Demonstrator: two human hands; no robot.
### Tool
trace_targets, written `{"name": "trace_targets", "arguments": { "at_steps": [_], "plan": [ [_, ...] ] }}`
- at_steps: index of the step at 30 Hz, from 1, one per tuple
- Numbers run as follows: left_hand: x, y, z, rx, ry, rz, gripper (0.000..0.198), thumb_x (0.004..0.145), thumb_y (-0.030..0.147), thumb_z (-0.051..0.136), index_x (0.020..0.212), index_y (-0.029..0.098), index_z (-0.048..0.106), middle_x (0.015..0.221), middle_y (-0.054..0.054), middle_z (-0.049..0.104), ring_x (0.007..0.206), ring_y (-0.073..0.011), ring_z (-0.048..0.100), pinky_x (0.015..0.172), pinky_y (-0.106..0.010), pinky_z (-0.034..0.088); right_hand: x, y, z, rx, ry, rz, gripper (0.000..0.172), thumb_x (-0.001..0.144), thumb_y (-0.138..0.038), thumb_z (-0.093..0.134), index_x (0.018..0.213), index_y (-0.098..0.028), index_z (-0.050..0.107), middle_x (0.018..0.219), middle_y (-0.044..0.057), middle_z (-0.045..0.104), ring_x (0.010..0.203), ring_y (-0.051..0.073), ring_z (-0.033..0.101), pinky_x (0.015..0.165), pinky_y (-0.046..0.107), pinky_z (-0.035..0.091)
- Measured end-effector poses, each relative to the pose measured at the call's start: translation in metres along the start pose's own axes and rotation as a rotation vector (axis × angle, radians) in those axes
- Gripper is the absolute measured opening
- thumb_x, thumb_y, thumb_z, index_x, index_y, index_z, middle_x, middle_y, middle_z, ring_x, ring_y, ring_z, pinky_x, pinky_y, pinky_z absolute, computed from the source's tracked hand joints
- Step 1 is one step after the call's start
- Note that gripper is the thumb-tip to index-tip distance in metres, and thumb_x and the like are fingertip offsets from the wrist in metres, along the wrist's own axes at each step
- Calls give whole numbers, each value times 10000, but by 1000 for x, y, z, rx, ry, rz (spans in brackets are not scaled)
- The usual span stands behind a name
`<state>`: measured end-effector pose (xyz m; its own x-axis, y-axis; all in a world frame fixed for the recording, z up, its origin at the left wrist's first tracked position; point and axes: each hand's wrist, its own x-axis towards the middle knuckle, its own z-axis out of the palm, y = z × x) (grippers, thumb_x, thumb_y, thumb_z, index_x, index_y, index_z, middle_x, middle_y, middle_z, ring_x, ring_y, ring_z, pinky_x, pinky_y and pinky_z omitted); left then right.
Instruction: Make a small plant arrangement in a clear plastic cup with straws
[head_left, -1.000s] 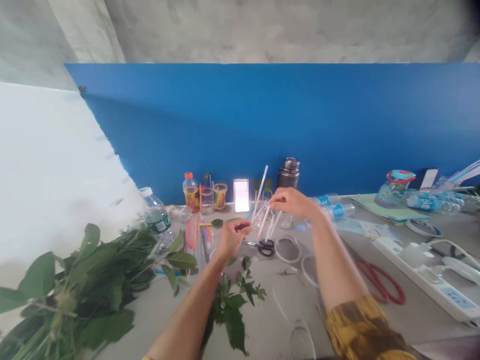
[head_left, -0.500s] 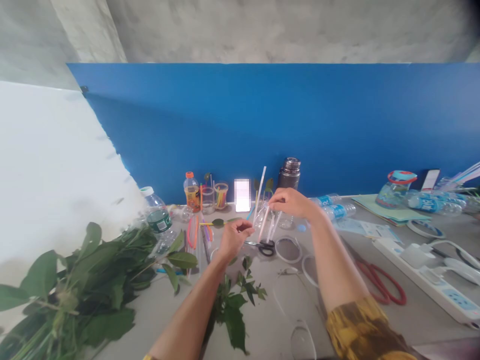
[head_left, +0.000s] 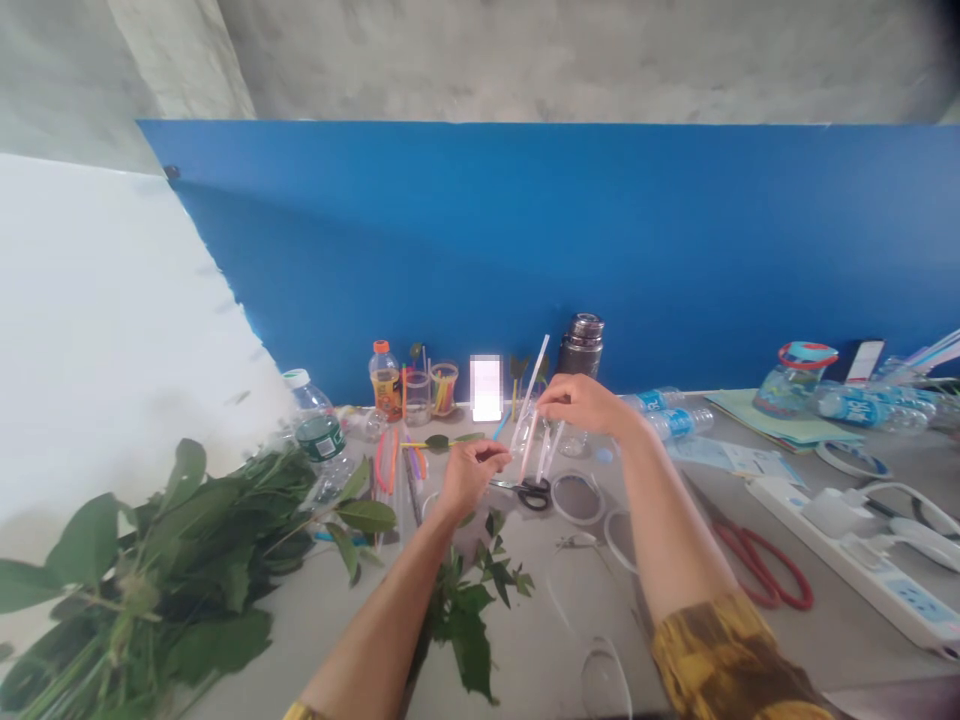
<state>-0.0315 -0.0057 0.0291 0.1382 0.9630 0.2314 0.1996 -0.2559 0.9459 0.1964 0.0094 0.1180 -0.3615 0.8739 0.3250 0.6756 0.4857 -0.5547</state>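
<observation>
One straw is pale pink, the small scissors black-handled — the sleeve mottled yellow and brown; leaves green, counter grey, partition plain blue.

The right hand hides the top of a pale straw.

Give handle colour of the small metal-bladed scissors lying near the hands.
Black; the scissors' looped handles show best in the head view.
</observation>
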Motion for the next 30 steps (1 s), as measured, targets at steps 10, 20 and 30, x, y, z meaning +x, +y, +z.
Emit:
{"name": "trace_targets", "arguments": {
  "at_steps": [10, 20, 30],
  "plan": [
    [2, -8, 1, -12, -4, -51, 188, 685, 329, 711, 731, 151, 754, 569, -6, 608, 509, -107, 478, 470, -210, 381, 0, 0, -1, 37, 15, -27, 193, 873, -317, 638, 842, -218, 800, 892, 38, 665, 731, 151, 587, 707, 298, 436],
    [3, -9, 0, -125, 18, -76, 163, 632, 302, 761, 689, 151, 740, 556, -2, 604, 519, -106, 498, 466, -202, 401, -1, -1, 0, 122, 51, -51, 197, 868, -339, 655, 836, -213, 803, 876, 38, 652, 701, 143, 562, 689, 301, 439],
    [1, -7, 0, -99, 41, -51, 178, 634, 317, 776, 688, 150, 748, 558, 6, 597, 532, -104, 489, 489, -205, 387, 0, -2, 1, 141, 62, -69, 183, 869, -313, 653, 834, -210, 800, 884, 39, 656, 744, 153, 584, 729, 309, 449]
  ]
}}
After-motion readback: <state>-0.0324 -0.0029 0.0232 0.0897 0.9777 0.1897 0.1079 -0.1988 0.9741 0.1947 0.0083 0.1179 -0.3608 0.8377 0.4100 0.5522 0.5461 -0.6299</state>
